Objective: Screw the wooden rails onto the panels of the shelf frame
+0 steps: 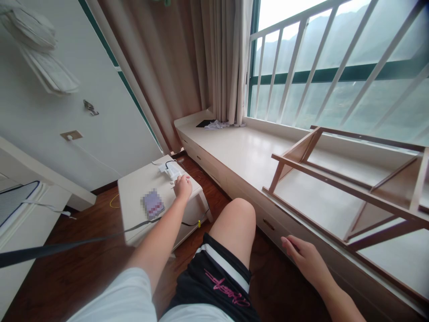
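My left hand [183, 186] is over the right side of a small white table [130, 197]. Its fingers are curled closed, and whatever they hold, if anything, is hidden. Just beyond the fingertips lies a white block-shaped item [172, 170] with a dark cable. A blurred purple packet [153, 203] lies to the left of my forearm. My right hand [303, 257] hangs in front of the drawer side of the window bench, apart from it. Its fingers are loosely bent together with nothing visible in them.
A brown wooden frame [331, 181] lies on the white window bench [234, 145]. Crumpled pale material [219, 125] and a dark flat item [205, 123] sit at the bench's far end. A black strap [83, 243] stretches across the left. Window bars [291, 67] stand beyond.
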Tool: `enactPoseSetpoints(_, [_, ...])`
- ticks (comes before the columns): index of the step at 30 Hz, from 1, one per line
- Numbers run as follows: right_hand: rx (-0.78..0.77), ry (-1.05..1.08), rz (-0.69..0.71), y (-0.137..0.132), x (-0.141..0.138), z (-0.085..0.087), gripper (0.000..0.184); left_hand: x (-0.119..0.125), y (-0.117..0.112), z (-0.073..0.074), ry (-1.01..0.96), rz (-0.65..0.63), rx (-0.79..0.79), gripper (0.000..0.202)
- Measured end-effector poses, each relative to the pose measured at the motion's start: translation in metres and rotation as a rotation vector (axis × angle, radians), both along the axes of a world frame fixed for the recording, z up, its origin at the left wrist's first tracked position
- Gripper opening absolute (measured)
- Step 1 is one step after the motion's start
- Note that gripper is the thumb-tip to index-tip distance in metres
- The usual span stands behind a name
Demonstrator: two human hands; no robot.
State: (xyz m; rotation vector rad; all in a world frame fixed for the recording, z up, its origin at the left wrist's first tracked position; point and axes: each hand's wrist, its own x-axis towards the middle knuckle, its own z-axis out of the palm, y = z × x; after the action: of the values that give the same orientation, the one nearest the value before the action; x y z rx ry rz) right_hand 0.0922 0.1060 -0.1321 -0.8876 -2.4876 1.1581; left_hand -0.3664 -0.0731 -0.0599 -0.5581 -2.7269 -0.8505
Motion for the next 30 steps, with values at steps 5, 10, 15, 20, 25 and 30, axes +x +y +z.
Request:
enactPoseSetpoints(5, [-0.008,-0.001,-0.005,-0.001,0.004,-0.002,0.045,-0.033,-0.035,-0.003,-0.036,0.156,-0.158,0.029])
enactPoseSetpoints(10, [-0.001,0.002,0.0,-0.003,0.006,-0.002,0.044,-0.051,-0.058,-0.008,-0.081,0.183,-0.262,0.03])
enactPoseSetpoints(15, [0.013,0.013,0.009,-0.005,0.004,0.0,0.044,-0.054,-0.063,-0.014,-0.082,0.193,-0.304,0.026])
enactPoseSetpoints(20, [-0.015,-0.02,0.025,-0.004,0.001,-0.005,0.046,-0.054,-0.058,-0.018,-0.059,0.183,-0.306,0.024])
enactPoseSetpoints(25, [-0.043,-0.04,0.025,-0.004,0.0,-0.004,0.047,-0.052,-0.056,-0.019,-0.029,0.177,-0.305,0.023])
enactPoseSetpoints(30, [-0.054,-0.045,0.026,-0.004,0.0,-0.004,0.047,-0.049,-0.057,-0.021,0.01,0.168,-0.292,0.025])
